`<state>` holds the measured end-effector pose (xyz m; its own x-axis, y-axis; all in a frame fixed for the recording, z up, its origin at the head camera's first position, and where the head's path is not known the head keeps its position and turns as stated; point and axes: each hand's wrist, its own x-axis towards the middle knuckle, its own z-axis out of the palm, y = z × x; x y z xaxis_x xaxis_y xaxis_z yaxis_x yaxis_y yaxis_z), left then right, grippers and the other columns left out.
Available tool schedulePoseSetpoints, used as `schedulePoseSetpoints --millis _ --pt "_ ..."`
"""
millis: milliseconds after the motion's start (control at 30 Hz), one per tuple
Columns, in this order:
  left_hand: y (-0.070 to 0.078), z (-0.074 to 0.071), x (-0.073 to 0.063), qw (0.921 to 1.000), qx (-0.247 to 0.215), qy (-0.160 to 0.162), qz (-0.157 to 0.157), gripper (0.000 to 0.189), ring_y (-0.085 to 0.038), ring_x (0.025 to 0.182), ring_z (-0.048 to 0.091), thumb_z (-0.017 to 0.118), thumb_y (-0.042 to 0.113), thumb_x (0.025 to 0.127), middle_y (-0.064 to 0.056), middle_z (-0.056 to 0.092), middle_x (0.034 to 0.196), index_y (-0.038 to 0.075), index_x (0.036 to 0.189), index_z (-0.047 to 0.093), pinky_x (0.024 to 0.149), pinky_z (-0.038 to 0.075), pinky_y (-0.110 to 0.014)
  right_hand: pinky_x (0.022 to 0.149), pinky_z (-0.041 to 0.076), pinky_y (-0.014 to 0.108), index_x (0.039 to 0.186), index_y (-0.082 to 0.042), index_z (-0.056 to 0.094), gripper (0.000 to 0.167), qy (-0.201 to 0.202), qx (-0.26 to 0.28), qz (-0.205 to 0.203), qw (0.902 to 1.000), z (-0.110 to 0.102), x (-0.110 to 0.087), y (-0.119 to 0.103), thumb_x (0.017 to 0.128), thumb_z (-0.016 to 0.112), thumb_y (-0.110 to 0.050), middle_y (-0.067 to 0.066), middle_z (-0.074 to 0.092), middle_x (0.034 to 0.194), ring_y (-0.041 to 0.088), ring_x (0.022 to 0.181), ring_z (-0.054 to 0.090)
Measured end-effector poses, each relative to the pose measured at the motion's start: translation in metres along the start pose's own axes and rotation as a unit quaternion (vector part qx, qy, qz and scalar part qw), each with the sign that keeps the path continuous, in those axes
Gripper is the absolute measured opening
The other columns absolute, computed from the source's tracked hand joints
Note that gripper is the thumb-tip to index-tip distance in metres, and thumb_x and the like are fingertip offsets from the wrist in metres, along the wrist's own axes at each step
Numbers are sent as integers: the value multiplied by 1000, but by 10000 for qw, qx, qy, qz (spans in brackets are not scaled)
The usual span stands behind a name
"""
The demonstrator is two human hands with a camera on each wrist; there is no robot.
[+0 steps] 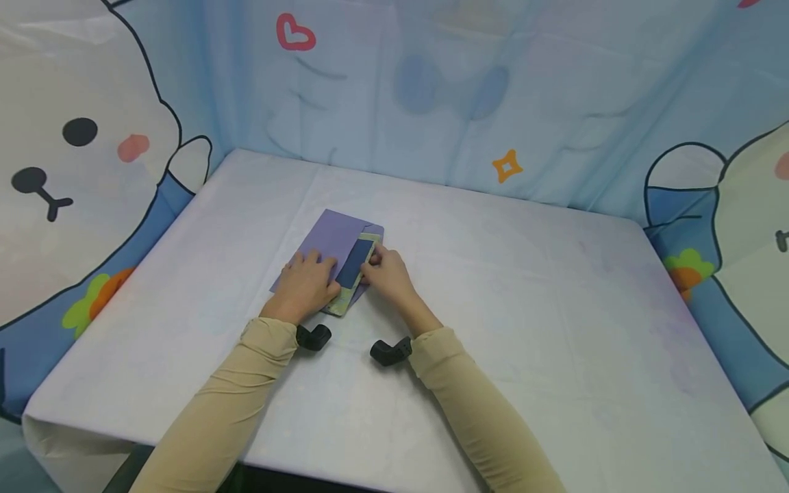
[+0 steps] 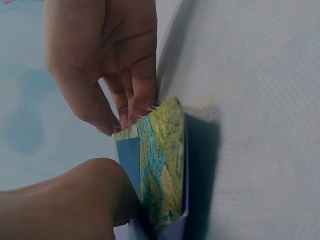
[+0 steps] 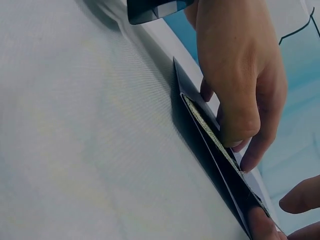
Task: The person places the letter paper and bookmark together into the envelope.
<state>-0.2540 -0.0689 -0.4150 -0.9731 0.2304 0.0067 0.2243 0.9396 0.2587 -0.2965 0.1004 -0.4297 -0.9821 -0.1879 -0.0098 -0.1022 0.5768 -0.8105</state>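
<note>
A purple envelope (image 1: 335, 233) lies at a slant on the table, left of the middle. Partly inside its right side is a card (image 1: 354, 266) with a dark blue panel and a green, yellow and turquoise patterned border; the left wrist view shows frayed threads along the edge of this card (image 2: 162, 160). My left hand (image 1: 306, 284) rests on the envelope with fingers spread, its thumb lying over the card's near part. From the right, my right hand (image 1: 390, 274) pinches the card's outer edge with thumb and fingers. Beneath the card, an envelope flap (image 3: 220, 172) stands slightly apart in the right wrist view.
A white cloth covers the table (image 1: 542, 329). Behind it hangs a light blue curtain (image 1: 382, 103) printed with cartoon figures, a heart and a star. Black wrist cameras (image 1: 391, 352) jut inward beside both beige sleeves (image 1: 487, 411). The table's front edge runs below the forearms.
</note>
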Motion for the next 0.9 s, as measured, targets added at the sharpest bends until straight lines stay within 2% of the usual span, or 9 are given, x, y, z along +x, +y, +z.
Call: schedulePoseSetpoints --millis 233,300,433,533,600,700,800,900 --pt "0 -1 0 10000 -24 38 26 51 -43 121 44 52 27 89 -20 49 133 9 137 50 96 40 -60 59 47 19 116 1 55 30 -137 156 178 9996 1 2 -2 88 51 -9 6 53 88 24 78 70" --pt "0 -1 0 10000 -36 51 18 51 -43 121 44 52 26 89 -20 50 132 9 137 50 96 40 -60 58 46 19 112 1 56 26 -154 174 210 9995 1 2 -2 88 51 -9 6 53 88 24 79 70" --pt "0 -1 -1 10000 -31 53 4 52 -43 121 44 51 26 88 -20 50 132 9 137 50 96 40 -60 56 42 18 93 -3 56 11 -182 199 293 9992 2 2 -2 88 51 -11 4 56 85 21 78 70" --pt "0 -1 -1 10000 -32 47 -4 52 -43 121 44 51 26 88 -20 49 132 9 137 50 96 40 -60 56 43 18 88 -5 55 9 -289 194 340 9988 0 1 -3 88 49 -12 3 57 83 18 77 69" --pt "0 -1 -1 10000 -36 36 -9 52 -43 122 44 51 26 88 -20 49 133 9 137 50 96 39 -60 59 46 19 95 -4 59 15 -438 289 413 9978 -3 -1 -5 89 48 -13 4 59 86 16 79 68" --pt "0 -1 -2 10000 -44 35 -9 52 -43 122 44 51 26 89 -20 49 134 9 138 50 96 39 -60 70 53 22 119 -1 59 34 -740 621 680 9930 -11 -4 -9 91 48 -16 9 65 97 15 83 67" --pt "0 -1 -2 10000 -51 57 20 52 -43 121 44 51 27 89 -20 49 134 9 137 50 95 40 -61 82 54 27 138 0 47 48 -1022 984 999 9848 -16 -6 -11 94 48 -19 14 66 111 16 88 68" --pt "1 -2 -3 10000 -64 53 36 51 -43 121 45 51 27 89 -20 50 133 9 137 50 95 40 -60 88 53 30 143 3 38 53 -1264 1099 1144 9792 -19 -8 -12 96 49 -20 17 62 120 20 95 68"
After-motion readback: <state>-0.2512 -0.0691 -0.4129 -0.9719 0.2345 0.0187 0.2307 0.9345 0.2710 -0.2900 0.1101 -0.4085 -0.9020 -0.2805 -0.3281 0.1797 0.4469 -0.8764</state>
